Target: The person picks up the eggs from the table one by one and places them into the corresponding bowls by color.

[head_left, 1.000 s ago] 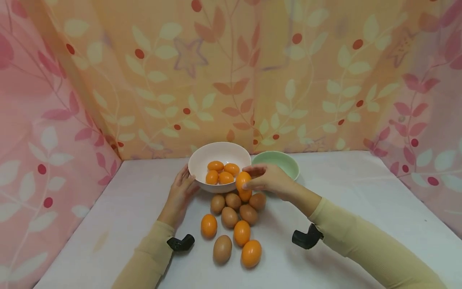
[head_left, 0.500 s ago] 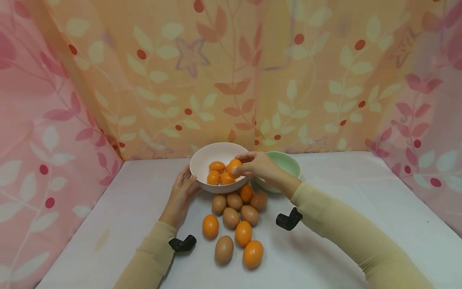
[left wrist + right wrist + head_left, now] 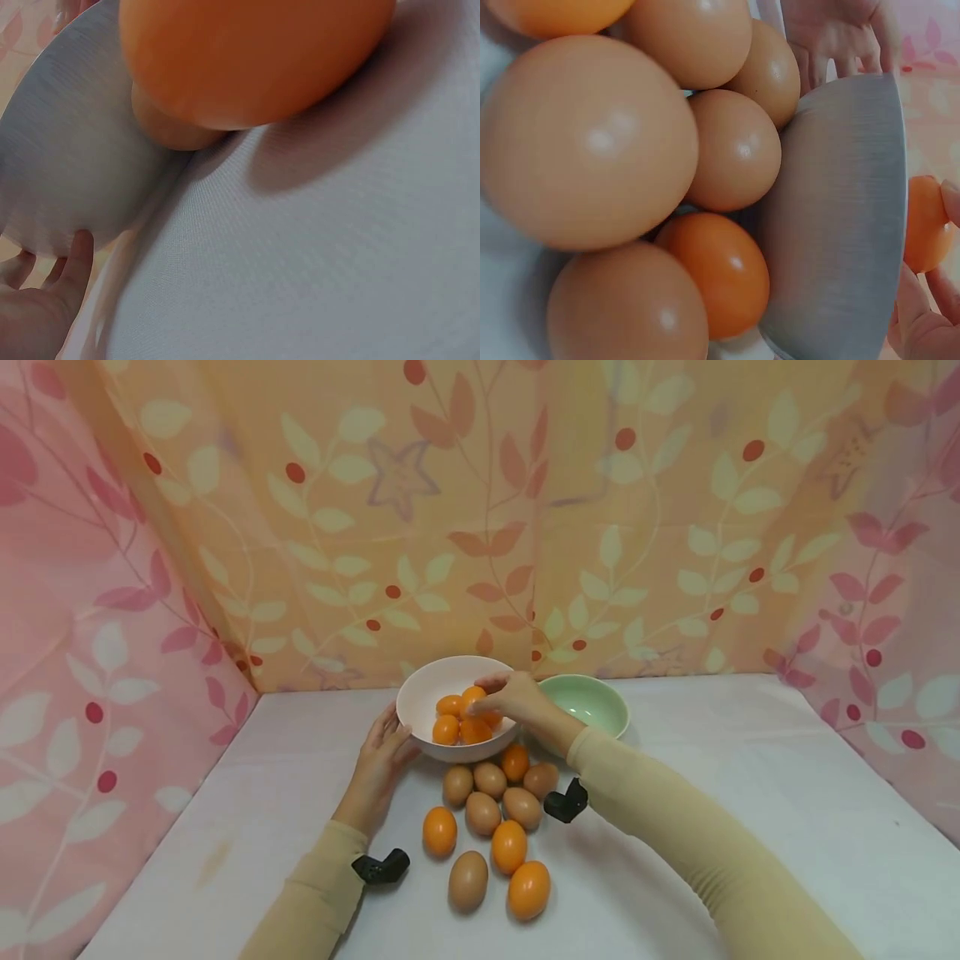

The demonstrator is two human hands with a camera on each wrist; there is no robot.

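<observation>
My left hand [image 3: 375, 768] holds the white bowl [image 3: 420, 689] at its left side, thumb at the rim and fingers round the outside wall. In the left wrist view, that hand [image 3: 37, 315] touches the bowl's wall [image 3: 67, 142]. Over the bowl's right half, my right hand [image 3: 517, 697] pinches an orange egg [image 3: 474, 696]. This egg [image 3: 926, 225] shows past the rim in the right wrist view, between fingers and thumb. Several orange eggs [image 3: 446, 729] lie inside the bowl, partly hidden by the right hand.
In front of the bowl, several brown eggs [image 3: 482, 813] cluster with an orange egg [image 3: 515, 762] among them. Nearer lie another brown egg [image 3: 468, 882] and three orange eggs [image 3: 529, 890]. A green bowl [image 3: 592, 702] stands right of the white one, before a patterned curtain [image 3: 480, 527].
My right hand has carried the orange egg left and away from me, from the bowl's front right edge to over its inside. My left hand keeps its hold on the bowl.
</observation>
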